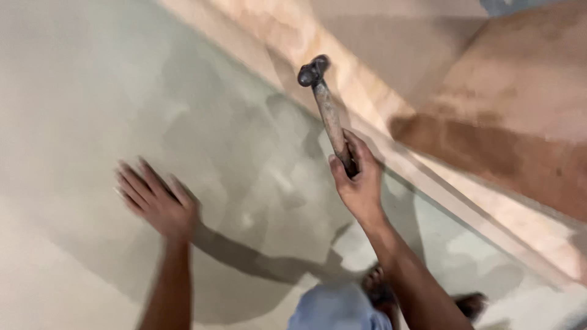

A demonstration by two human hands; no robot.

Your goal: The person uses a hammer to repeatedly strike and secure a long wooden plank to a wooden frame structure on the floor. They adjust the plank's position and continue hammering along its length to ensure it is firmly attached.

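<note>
Currently: right hand (pixel 359 177) is clenched around the lower end of a hammer (pixel 327 107), grip near the butt of the wooden handle. Hammer is raised off the surface, handle tilted up and away from the person, dark metal head (pixel 313 70) at the top, over the seam where the pale grey sheet (pixel 92 91) meets the wooden boards (pixel 507 122).

Left hand (pixel 156 198) is released, fingers spread and flat, palm down on or just above the grey sheet; motion blur makes contact hard to confirm. It holds nothing. It sits well apart from the hammer, to the left and lower in the frame.

Light wooden strip (pixel 428 177) runs diagonally along the sheet's edge, passing just beside the right hand. Reddish-brown boards lie beyond it, upper right.

Bottom edge: blue-clad knee (pixel 336 308) between the two forearms, and what looks like a foot (pixel 379 290) next to the right wrist, blurred.
</note>
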